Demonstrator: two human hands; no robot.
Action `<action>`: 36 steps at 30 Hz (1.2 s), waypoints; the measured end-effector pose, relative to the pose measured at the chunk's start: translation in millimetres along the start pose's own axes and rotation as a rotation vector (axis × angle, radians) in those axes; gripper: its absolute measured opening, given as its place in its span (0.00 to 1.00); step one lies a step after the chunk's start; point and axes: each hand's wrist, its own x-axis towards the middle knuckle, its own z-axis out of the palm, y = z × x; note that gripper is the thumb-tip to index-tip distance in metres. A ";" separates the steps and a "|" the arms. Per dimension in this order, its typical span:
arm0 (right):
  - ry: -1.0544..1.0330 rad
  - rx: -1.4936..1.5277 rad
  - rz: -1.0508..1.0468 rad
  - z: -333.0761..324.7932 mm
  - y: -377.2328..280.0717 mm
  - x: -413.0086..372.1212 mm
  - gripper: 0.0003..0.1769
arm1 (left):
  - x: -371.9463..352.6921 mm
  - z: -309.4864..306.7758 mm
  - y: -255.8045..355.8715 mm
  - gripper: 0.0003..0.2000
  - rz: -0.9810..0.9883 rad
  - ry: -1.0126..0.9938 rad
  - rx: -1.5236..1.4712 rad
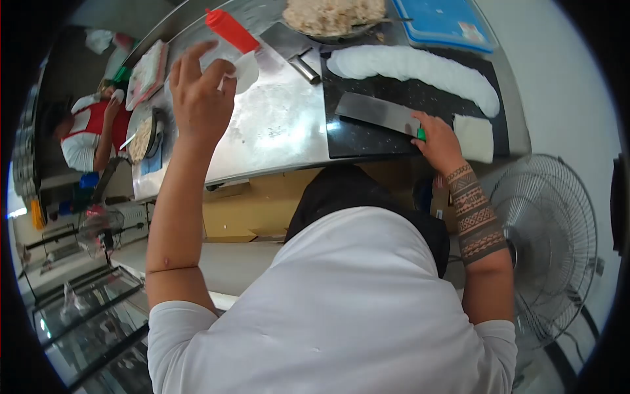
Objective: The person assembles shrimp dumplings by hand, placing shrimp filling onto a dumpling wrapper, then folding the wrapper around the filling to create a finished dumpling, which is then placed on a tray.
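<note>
White T-shirt [328,295] up close, left hand [200,92] pinching what looks like a thin dough round [246,73] above the steel surface [269,125], right hand [438,139] gripping a green-handled cleaver [375,111] over the black board [367,145], so probably mid-transfer, next needing a light, crease-free touch imo.

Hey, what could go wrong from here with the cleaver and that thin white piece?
The cleaver in the right hand is close to the long white roll on the black board, so a careless swing might nick it. The thin white piece in the raised left hand could tear or slip from the fingers.
</note>
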 end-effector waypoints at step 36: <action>-0.067 0.444 -0.346 29.7 -162.4 195.4 0.15 | -50.8 125.7 37.6 0.06 -1.489 -0.491 -1.589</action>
